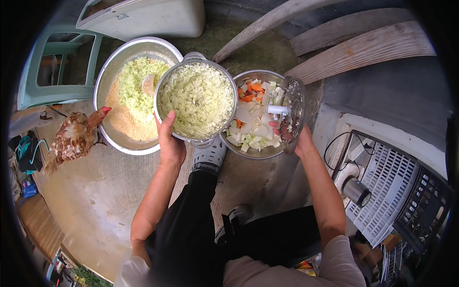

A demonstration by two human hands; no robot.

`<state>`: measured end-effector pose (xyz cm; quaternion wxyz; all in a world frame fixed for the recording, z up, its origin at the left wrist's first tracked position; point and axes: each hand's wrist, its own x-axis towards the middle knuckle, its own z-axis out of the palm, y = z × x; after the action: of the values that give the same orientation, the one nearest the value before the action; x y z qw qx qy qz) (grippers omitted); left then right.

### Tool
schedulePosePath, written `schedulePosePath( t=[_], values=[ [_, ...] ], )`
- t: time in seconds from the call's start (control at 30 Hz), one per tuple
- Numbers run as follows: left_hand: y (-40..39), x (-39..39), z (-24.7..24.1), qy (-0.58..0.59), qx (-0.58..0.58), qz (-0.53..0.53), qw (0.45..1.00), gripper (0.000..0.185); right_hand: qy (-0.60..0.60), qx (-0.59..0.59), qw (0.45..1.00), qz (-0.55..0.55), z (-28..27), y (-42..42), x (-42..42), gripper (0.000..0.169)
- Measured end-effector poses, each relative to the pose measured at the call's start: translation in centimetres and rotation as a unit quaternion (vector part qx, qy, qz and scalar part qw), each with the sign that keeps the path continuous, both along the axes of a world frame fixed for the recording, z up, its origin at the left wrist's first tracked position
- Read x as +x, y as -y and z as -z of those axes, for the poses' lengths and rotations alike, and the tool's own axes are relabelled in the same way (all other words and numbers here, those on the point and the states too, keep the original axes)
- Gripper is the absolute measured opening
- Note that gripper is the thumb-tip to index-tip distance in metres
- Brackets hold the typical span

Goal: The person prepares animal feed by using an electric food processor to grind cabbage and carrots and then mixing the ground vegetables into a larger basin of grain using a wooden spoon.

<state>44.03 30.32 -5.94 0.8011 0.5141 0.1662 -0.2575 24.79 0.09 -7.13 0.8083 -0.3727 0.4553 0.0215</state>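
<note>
My left hand (171, 138) grips the near left rim of a round metal pot (197, 100) full of finely chopped pale green vegetable. My right hand (304, 141) holds a clear round lid (294, 116) on edge, with a white plastic shaft at its centre and bits stuck to its inside. Under the lid, a metal bowl (252, 155) holds orange chunks, white slices and cut pale leaves. Left of the pot stands a large metal basin (138, 149) with shredded green vegetable (138, 86) over yellowish meal (122, 122); a scoop (148, 84) rests in it.
A brown and white hen (75, 134) stands at the large basin's left. Behind are a pale green plastic stool (64, 91), a white plastic container (161, 21) and wooden boards (362, 46). White and black crates (383, 186) and a cylindrical metal appliance (356, 192) lie at right.
</note>
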Motion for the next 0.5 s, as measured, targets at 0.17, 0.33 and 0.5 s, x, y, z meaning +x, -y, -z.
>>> schedulePosePath(
  t=[0.17,0.33,0.5],
  values=[
    [0.0,1.1,-1.6,0.012,-0.005,-0.021,1.000,0.069,-0.004,-0.119,0.992,-0.033,4.8,1.5,-2.4,0.045],
    [-0.6,1.2,-2.8,0.003,-0.005,-0.044,0.999,0.069,-0.030,-0.373,0.922,-0.094,3.5,-0.3,-1.0,0.050],
    [-1.7,1.2,-3.0,-0.006,-0.017,-0.056,0.998,0.070,-0.081,-0.547,0.802,-0.224,2.0,-0.4,-0.5,0.063]
  ],
)
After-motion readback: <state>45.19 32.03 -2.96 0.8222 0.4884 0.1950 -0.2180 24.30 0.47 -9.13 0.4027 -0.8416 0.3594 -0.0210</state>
